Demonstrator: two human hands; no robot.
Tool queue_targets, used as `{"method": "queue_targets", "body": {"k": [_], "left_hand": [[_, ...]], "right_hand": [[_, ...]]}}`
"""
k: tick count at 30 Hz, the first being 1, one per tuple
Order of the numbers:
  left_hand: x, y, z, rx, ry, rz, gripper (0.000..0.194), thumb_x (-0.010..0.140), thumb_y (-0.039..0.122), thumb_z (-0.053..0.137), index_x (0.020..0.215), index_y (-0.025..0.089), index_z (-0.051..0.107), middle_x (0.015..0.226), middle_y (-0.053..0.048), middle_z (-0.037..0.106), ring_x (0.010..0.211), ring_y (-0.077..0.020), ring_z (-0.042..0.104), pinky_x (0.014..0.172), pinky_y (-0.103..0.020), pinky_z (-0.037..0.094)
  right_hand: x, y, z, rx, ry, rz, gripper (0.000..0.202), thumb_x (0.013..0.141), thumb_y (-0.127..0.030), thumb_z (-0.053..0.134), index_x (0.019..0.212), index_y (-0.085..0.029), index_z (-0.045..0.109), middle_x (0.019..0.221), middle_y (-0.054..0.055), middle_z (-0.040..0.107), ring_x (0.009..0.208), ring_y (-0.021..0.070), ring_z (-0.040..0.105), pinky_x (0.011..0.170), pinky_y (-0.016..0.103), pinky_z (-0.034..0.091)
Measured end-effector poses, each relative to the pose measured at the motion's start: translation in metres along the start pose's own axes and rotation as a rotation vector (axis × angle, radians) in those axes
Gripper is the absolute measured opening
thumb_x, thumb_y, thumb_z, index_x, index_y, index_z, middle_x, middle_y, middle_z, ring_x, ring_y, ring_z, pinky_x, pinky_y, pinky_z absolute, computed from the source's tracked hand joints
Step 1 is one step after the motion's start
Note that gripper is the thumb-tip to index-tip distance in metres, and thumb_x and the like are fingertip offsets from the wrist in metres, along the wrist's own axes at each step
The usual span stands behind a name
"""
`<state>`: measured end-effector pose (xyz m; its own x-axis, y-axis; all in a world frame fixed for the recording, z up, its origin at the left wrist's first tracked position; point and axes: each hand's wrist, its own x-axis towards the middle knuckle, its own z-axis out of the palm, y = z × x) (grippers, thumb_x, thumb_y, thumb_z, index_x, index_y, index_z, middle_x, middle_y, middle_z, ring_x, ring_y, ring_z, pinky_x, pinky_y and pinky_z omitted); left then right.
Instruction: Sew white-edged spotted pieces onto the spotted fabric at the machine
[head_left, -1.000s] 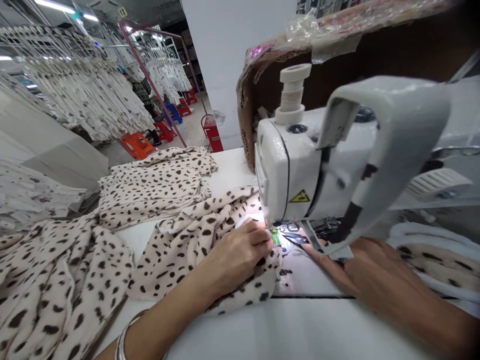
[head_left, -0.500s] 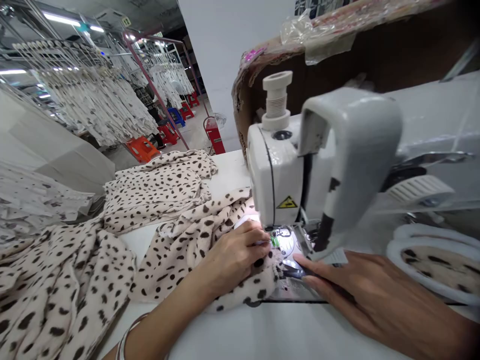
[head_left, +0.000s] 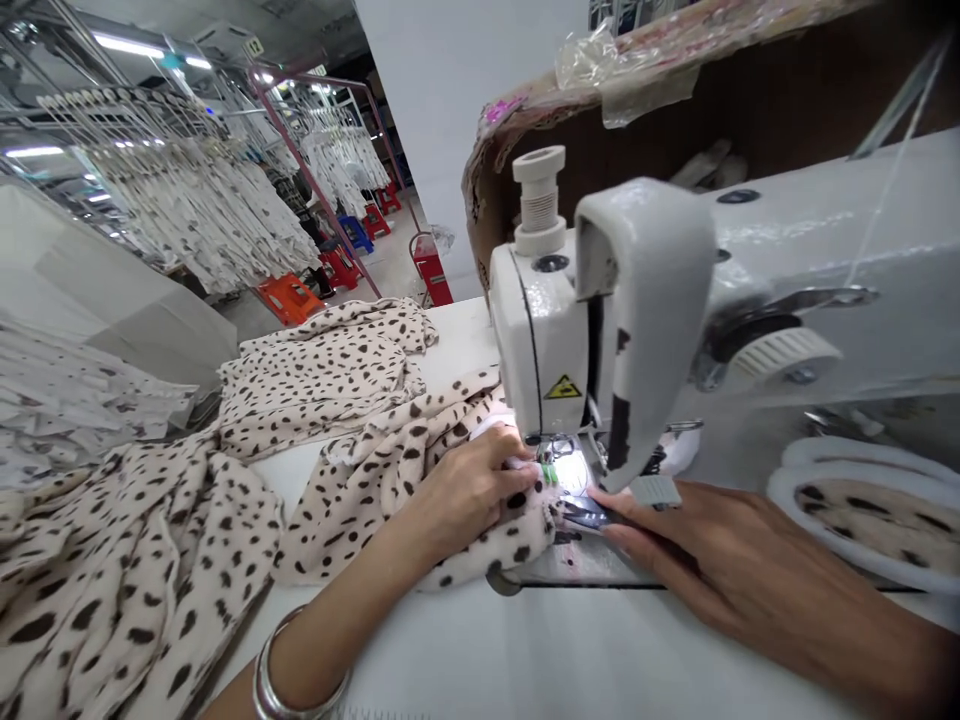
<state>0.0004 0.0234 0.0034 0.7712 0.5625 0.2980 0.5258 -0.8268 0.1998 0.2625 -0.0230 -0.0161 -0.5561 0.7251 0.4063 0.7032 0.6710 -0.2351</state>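
Note:
My left hand is closed on the edge of a cream fleece fabric with dark spots, right beside the needle area of a white sewing machine. A green bit shows by its fingertips. In my right hand are thread snips, their metal blades pointing left at the fabric's edge over the lit needle plate. The grip of the snips is mostly hidden under the fingers. The fabric bunches leftward under my left forearm.
More spotted fabric lies in piles at the left and at the back of the white table. A cardboard box stands behind the machine. White-edged spotted pieces lie at the right. Garments hang on racks beyond.
The view has shifted slightly, with more of the machine's arm showing. Both hands stay almost in place; the snips' blades now show more clearly at the fabric's edge.

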Motion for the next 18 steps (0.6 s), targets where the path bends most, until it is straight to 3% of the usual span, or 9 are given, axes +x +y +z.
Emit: {"method": "queue_targets", "body": {"k": [7,14,18], "left_hand": [[0.0012,-0.0053,0.0003,-0.018,0.006,0.041,0.013,0.088,0.012,0.057,0.088,0.016,0.069,0.108,-0.010,0.062,0.096,-0.0174,0.062,0.077,-0.026,0.054],[0.0032,-0.0022,-0.0035,0.039,0.032,0.052,0.019,0.090,0.007,0.053,0.087,0.015,0.070,0.102,-0.008,0.063,0.095,-0.0161,0.061,0.071,-0.022,0.051],[0.0036,-0.0001,-0.0045,0.062,0.040,0.058,0.016,0.088,0.004,0.057,0.083,0.014,0.068,0.102,-0.008,0.063,0.095,-0.0159,0.061,0.070,-0.021,0.051]], "right_hand": [[0.0033,-0.0019,-0.0044,-0.001,0.008,-0.008,0.038,0.104,-0.038,0.036,0.092,-0.021,0.067,0.060,0.001,0.062,0.051,0.0171,0.062,0.048,0.030,0.042],[0.0017,-0.0012,-0.0008,-0.034,0.054,-0.087,0.034,0.103,-0.035,0.037,0.118,-0.020,0.063,0.066,0.000,0.068,0.053,0.0180,0.066,0.043,0.028,0.044],[0.0007,0.0012,-0.0004,-0.072,0.108,-0.045,0.034,0.102,-0.038,0.038,0.110,-0.021,0.066,0.064,0.000,0.065,0.048,0.0179,0.063,0.041,0.028,0.044]]}}
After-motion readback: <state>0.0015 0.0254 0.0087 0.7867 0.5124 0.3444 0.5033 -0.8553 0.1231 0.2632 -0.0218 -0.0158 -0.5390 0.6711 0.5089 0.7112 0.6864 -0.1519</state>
